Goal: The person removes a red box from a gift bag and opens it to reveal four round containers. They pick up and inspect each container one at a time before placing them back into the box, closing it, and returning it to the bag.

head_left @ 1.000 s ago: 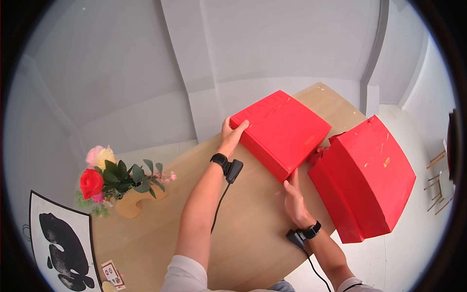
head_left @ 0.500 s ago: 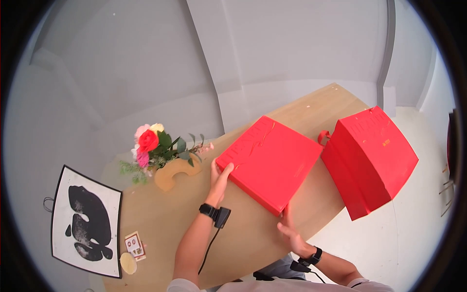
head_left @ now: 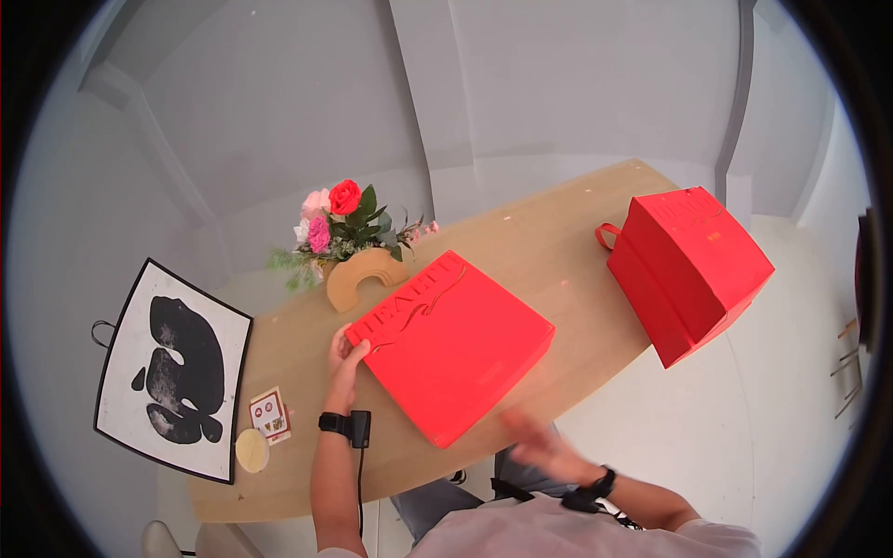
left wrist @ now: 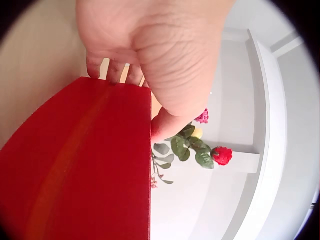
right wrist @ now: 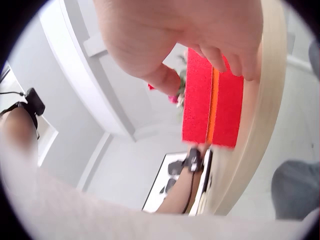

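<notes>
The flat red box (head_left: 456,344) with raised lettering lies over the middle of the table, one corner toward the person. At its left corner the left hand (head_left: 344,372) grips it, thumb on the top edge and fingers against the side; the left wrist view shows this hand (left wrist: 160,55) against the box's red side (left wrist: 100,160). The right hand (head_left: 544,446), blurred, is off the box near its front right side, fingers extended. In the right wrist view, a red side with an orange stripe (right wrist: 197,105) lies beyond the right hand (right wrist: 185,40).
A red bag (head_left: 688,260) with a ribbon handle stands at the table's right edge. Behind the box is an arched wooden vase (head_left: 358,272) with flowers. On the left are a black-and-white print (head_left: 177,372), a small card (head_left: 270,416) and a round pale disc (head_left: 252,450).
The red box has moved left, away from the red bag and nearer the vase, with the left hand on it. The right hand has come away from the box's near corner.
</notes>
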Action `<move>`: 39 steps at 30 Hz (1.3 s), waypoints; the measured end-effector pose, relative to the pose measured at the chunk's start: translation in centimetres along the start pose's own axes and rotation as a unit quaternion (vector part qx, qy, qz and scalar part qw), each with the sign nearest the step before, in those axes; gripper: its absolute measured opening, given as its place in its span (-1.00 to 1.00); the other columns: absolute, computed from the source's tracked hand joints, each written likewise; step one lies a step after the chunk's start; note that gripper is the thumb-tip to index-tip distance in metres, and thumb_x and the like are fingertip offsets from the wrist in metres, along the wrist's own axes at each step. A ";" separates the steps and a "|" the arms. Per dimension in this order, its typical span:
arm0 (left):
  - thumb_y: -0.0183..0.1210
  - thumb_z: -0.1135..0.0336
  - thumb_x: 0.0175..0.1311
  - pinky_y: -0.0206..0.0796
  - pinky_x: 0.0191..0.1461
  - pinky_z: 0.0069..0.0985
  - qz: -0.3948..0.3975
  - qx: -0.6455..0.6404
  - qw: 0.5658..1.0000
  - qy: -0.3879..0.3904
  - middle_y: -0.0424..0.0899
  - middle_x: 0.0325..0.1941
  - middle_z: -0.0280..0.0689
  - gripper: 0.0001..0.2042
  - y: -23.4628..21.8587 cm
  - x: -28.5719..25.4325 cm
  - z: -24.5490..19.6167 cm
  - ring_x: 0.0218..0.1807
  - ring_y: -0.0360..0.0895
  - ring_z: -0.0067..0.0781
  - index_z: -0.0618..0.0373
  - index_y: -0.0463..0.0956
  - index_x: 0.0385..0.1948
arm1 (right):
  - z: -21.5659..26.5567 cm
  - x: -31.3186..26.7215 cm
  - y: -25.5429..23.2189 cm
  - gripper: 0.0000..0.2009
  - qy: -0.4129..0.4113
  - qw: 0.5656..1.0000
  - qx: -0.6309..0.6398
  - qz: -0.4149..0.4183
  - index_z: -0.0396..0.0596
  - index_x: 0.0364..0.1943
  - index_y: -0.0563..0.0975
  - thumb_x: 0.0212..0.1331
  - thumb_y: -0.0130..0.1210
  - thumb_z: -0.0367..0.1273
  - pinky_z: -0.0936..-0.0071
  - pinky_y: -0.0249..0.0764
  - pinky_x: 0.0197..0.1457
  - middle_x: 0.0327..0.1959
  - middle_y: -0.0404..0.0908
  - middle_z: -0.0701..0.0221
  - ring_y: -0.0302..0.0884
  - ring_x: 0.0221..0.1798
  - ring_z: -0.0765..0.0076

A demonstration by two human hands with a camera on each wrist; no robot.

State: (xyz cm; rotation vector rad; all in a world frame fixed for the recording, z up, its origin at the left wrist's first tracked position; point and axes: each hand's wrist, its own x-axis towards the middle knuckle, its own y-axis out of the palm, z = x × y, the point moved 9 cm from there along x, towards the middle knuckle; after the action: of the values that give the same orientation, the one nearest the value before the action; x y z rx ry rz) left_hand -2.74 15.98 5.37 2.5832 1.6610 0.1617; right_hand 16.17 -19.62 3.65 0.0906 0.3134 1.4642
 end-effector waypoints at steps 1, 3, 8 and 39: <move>0.33 0.32 0.27 0.24 0.39 -0.42 -0.006 -0.009 1.000 -0.005 0.54 0.26 -0.20 -0.40 -0.7 -0.2 -0.1 0.31 0.44 -0.40 0.18 0.31 0.33 | 1.3 -1.3 -4.1 -0.42 -0.094 0.990 0.065 -0.086 -0.03 0.52 0.15 0.46 0.03 -0.38 0.29 0.33 0.43 0.46 0.32 0.14 0.27 0.49 0.29; 0.33 0.33 0.26 0.24 0.38 -0.42 -0.013 -0.025 1.000 -0.008 0.54 0.24 -0.21 -0.41 -1.7 -0.4 0.3 0.30 0.45 -0.39 0.18 0.32 0.31 | 1.8 -5.7 -14.5 -0.64 -0.127 0.927 -0.030 -0.352 -0.07 0.13 0.48 0.50 -0.10 -0.14 0.26 0.48 0.23 -0.03 0.66 0.31 0.61 0.10 0.31; 0.31 0.38 0.21 0.24 0.36 -0.42 -0.013 -0.047 0.999 -0.001 0.55 0.18 -0.23 -0.46 -2.6 0.3 1.1 0.24 0.47 -0.37 0.16 0.34 0.24 | -3.7 -19.9 -34.4 -0.48 -0.085 0.759 0.098 -0.638 0.12 0.23 0.39 0.32 0.05 0.08 0.18 0.40 0.21 -0.01 0.54 0.38 0.47 0.06 0.29; 0.21 0.37 0.37 0.18 0.49 -0.32 0.032 -0.106 0.994 0.011 0.41 0.39 -0.15 -0.40 -7.3 -4.5 -0.7 0.43 0.35 -0.27 0.18 0.18 0.42 | 12.6 -13.7 -53.3 -0.35 -0.384 0.625 0.074 -0.675 -0.21 0.41 0.26 0.49 -0.33 0.03 0.20 0.32 0.44 0.40 0.37 0.21 0.36 0.38 0.07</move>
State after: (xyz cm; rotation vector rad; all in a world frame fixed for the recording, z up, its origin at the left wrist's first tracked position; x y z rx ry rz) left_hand -11.29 14.89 4.98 2.4846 1.4776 0.3517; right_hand 69.76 -37.44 4.49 0.4855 -0.2336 -0.2112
